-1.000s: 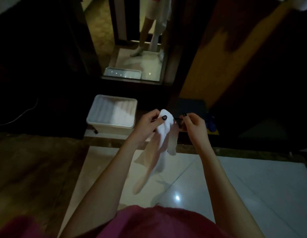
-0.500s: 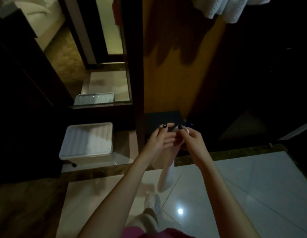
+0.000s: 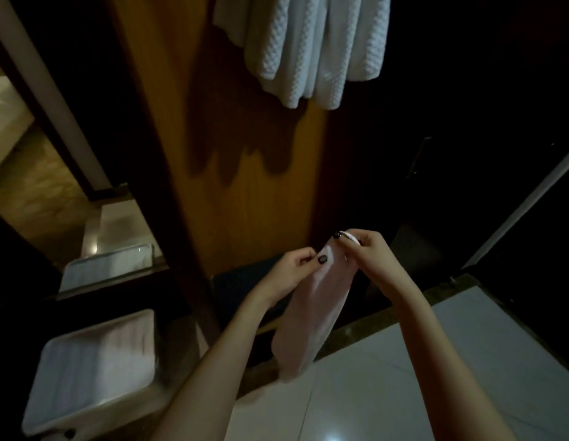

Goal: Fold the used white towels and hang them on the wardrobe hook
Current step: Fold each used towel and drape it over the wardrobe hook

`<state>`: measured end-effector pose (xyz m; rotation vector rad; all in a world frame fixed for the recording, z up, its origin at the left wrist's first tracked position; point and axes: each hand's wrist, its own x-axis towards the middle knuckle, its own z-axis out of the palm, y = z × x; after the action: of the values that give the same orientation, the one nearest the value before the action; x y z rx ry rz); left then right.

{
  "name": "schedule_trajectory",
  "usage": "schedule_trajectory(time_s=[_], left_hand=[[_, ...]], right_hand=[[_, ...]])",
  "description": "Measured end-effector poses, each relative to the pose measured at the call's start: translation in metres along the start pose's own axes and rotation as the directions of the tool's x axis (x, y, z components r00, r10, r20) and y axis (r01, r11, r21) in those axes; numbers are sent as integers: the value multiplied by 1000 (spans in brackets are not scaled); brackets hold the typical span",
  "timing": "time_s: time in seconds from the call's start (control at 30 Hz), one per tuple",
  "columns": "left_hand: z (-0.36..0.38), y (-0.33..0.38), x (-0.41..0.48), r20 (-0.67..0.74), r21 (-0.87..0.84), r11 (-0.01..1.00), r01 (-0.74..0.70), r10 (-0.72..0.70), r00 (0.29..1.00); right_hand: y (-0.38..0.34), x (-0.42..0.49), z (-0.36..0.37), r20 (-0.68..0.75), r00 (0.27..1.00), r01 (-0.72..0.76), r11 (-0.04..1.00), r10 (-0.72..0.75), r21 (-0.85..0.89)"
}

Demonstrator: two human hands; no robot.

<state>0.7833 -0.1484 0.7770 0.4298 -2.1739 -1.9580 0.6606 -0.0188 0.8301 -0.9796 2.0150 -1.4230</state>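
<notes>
Over pale tile floor (image 3: 404, 393), both hands pinching towel (image 3: 312, 319), dim wardrobe (image 3: 245, 154)

Dim room: glossy white floor tiles (image 3: 467, 377) (one glare spot), wooden panel (image 3: 245, 186).

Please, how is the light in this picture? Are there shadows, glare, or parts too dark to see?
Head view: dim overall; the hanging white towels cast a clear dark shadow on the wooden panel; a small glare spot shines on the floor tile; the wardrobe interior at right is nearly black; wide-angle bending shows at the edges; the held cloth looks slightly soft.
</notes>
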Motion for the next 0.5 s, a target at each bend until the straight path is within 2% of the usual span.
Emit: schedule_trajectory(time_s=[0.13,0.2,0.33,0.5], left_hand=[[-2,18,33,68,31,999,-8,6,998],[4,23,47,72,16,1000,-18,17,997],[8,53,79,-86,75,992,-106,112,990],[14,101,108,-185,215,965,-149,190,964]], right_hand=[[-10,29,-41,-82,994,66,997,-69,-33],[-15,41,-65,-75,993,89,995,-92,-48],[-21,61,-113,-80,987,136,988,-142,-80],[-21,78,-172,-36,986,161,986,-162,-30]])
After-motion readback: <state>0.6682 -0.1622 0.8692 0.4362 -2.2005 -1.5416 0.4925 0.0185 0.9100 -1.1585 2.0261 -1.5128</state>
